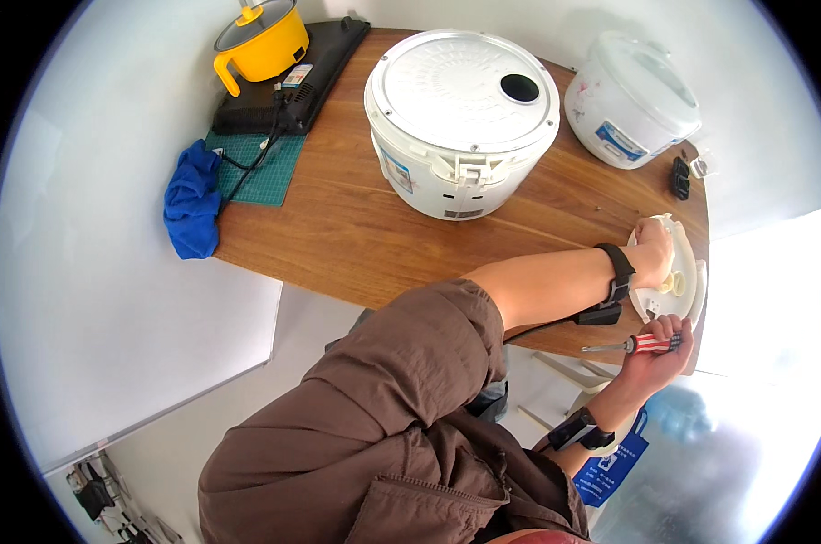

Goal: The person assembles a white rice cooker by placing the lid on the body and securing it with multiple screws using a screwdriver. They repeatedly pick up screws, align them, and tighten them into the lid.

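At the right end of the table my left hand (654, 252) rests over a shallow white plastic cover (686, 263). Its fingers are curled closed, and whatever they hold is hidden. A small cream-coloured ring-like part (674, 284) lies in the cover beside the hand. Nearer to me, my right hand (662, 356) grips a screwdriver (651, 344) by its red-and-white striped handle, its shaft pointing left. At the table's middle stands a large white rice cooker (460, 127), with a latch in front and a dark round hole in its top.
A second white cooker (624, 104) stands at the back right, near a small black object (680, 178). At the left are a yellow pot (263, 45) on a black appliance (324, 77), a green cutting mat (270, 177) and a blue cloth (193, 204). A blue bag (613, 471) is below the table.
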Tool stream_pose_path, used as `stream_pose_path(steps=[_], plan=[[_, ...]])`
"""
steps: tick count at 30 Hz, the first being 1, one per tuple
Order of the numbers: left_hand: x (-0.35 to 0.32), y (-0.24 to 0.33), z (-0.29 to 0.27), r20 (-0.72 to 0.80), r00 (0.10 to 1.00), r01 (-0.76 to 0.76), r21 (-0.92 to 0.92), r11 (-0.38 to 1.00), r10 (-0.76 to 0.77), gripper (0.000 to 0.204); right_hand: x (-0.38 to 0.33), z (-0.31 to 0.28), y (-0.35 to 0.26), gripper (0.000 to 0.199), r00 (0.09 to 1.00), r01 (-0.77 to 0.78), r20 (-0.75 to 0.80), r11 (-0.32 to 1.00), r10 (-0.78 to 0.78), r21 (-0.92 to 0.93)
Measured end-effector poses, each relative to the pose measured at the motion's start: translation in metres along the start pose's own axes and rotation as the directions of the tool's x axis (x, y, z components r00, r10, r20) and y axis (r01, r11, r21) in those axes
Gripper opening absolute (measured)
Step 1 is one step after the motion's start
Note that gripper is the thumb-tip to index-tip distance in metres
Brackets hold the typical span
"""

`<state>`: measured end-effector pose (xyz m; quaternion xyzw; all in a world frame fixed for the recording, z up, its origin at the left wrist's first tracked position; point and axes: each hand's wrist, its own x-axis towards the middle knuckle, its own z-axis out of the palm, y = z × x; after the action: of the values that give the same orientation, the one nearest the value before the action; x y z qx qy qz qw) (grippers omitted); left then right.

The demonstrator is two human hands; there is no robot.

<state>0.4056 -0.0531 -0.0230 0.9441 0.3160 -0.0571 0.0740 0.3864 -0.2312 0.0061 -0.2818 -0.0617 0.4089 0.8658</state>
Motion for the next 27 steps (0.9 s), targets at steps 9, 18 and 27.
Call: stream_pose_path(steps=[9, 18, 27], plan=[[-0.035, -0.023, 0.005, -0.424, 0.900, -0.205, -0.215, 0.955, 0.098, 0.019, 0.007, -0.005, 0.002, 0.022, 1.000, 0.002, 0.004, 1.000, -0.002, 0.007], [-0.106, -0.071, -0.013, -0.687, 0.725, -0.609, -0.671, 0.423, -0.044, 0.015, 0.010, 0.050, 0.002, 0.021, 0.982, 0.145, 0.112, 0.987, -0.152, 0.073], [-0.189, -0.094, -0.100, -0.725, 0.635, -0.744, -0.667, 0.041, -0.267, 0.009, 0.058, 0.138, -0.061, 0.014, 0.777, 0.397, 0.444, 0.895, -0.447, 0.204]])
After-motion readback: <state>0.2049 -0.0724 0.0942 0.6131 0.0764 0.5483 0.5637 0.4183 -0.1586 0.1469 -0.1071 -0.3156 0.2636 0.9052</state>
